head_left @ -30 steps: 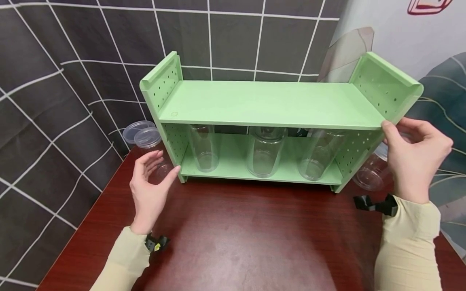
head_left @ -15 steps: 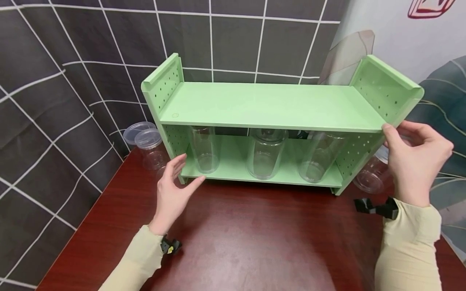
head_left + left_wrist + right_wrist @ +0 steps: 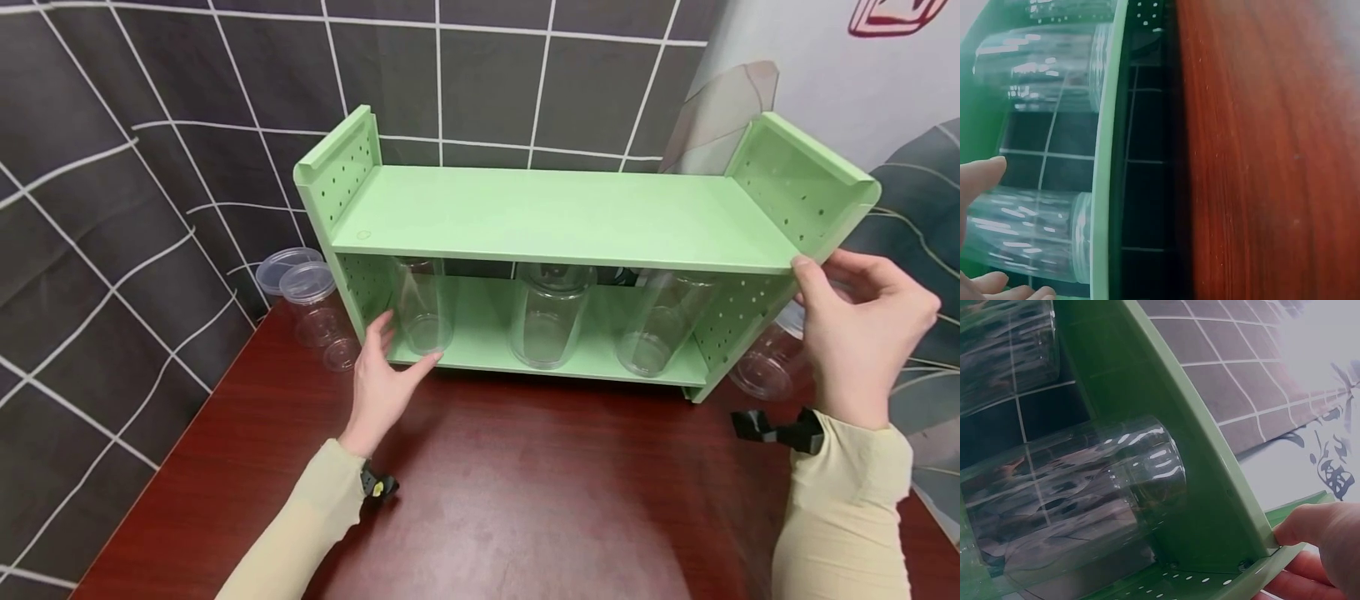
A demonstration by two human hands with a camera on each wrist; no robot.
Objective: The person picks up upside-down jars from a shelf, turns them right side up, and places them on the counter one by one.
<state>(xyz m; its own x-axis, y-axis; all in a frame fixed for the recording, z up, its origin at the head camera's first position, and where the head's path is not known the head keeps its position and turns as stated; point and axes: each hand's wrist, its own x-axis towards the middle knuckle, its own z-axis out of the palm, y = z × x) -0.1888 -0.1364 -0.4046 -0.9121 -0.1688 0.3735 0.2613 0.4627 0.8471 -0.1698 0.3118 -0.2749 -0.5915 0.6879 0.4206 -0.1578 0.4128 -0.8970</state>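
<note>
Left hand (image 3: 382, 385): thumb and fingers spread well apart, one to each side of the left jar (image 3: 426, 304); contact with the jar cannot be confirmed.
Right hand (image 3: 862, 333): thumb on the front edge, fingers curled behind it; grips the right end of the green shelf (image 3: 555, 212).
Green shelf: two levels, standing on the tabletop (image 3: 555, 500); perforated end panels rise above the upper board.
Left jar: clear, upright on the lower board, near the left end panel.
Middle jar (image 3: 550, 321): clear, upright on the lower board, between the other two.
Right jar (image 3: 660, 329): clear, upright on the lower board, near the right end panel.
Outside left: two clear containers with lids, a front container (image 3: 309, 285) and a rear container (image 3: 281, 265), beside the shelf's left panel.
Outside right: a clear container (image 3: 767, 362) beside the shelf's right panel, partly hidden by the hand.
Tabletop: reddish-brown, wood-grained.
Backdrop: dark wall covering (image 3: 487, 83) with white grid lines, behind the shelf.
Sleeves: cream on both arms, black wrist mounts (image 3: 783, 429) at the cuffs.
</note>
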